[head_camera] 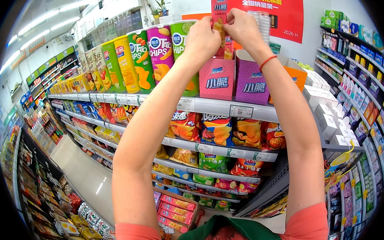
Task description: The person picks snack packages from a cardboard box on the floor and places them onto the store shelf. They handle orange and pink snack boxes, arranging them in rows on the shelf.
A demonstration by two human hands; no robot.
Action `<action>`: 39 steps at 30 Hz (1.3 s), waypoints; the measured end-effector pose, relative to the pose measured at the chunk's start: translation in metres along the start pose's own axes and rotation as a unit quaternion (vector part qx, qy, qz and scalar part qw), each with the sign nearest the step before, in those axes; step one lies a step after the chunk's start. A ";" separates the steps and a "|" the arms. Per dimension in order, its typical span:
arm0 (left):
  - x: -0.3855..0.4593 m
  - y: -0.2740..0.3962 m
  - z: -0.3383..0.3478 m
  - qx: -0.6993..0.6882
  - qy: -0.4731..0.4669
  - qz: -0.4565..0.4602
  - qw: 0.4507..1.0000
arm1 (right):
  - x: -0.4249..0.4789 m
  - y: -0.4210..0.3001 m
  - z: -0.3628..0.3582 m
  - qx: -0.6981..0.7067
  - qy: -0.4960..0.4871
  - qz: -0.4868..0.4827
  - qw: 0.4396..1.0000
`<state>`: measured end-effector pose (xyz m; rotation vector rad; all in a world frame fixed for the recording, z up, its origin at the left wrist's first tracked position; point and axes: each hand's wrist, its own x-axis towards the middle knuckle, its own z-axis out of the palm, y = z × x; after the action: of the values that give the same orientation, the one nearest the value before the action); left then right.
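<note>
A slim pink snack box [219, 6] stands upright between my two hands at the top of the shelving. The fingers of my left hand [203, 37] grip its left side, while my right hand [244, 29], with a red cord on the wrist, pinches the right side. Directly below is a pink open-top display box [217, 77]; the slim box's lower end overlaps its back, and I cannot tell whether it rests inside. Another slim pink box [228, 47] shows behind it. A purple display box [252, 82] touches the pink one on the right.
Tall chip canisters [160, 50] line the shelf to the left. An orange display box [294, 73] and small white boxes [328, 120] are at right. Bagged chips [216, 128] fill lower shelves. On the floor, an open carton [194, 221] holds several pink packs [176, 206].
</note>
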<state>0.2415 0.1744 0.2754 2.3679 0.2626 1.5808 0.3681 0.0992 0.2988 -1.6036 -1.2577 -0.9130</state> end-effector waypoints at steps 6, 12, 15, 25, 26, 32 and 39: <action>0.004 -0.008 0.002 0.055 -0.119 -0.075 0.989 | 0.004 0.005 0.017 -0.014 -0.143 0.101 0.984; 0.014 -0.007 0.007 0.124 -0.204 -0.097 0.966 | 0.005 0.011 0.024 -0.063 -0.217 0.122 0.967; 0.019 -0.009 0.012 0.213 -0.254 -0.062 0.941 | 0.001 0.006 0.028 -0.081 -0.254 0.124 0.956; 0.022 -0.022 0.030 0.271 -0.267 -0.059 0.923 | -0.003 0.007 0.043 -0.167 -0.256 0.047 0.951; 0.021 -0.025 0.032 0.265 -0.257 -0.066 0.927 | -0.003 0.008 0.045 -0.163 -0.255 0.041 0.952; 0.019 -0.022 0.032 0.250 -0.243 -0.052 0.936 | -0.008 0.015 0.047 -0.156 -0.238 0.010 0.959; 0.010 -0.016 0.026 0.202 -0.197 -0.047 0.958 | -0.006 0.015 0.045 -0.161 -0.225 -0.018 0.961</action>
<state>0.2691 0.1889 0.2698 2.8593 0.6506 1.0527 0.3824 0.1381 0.2746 -2.1389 -1.5041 -0.8318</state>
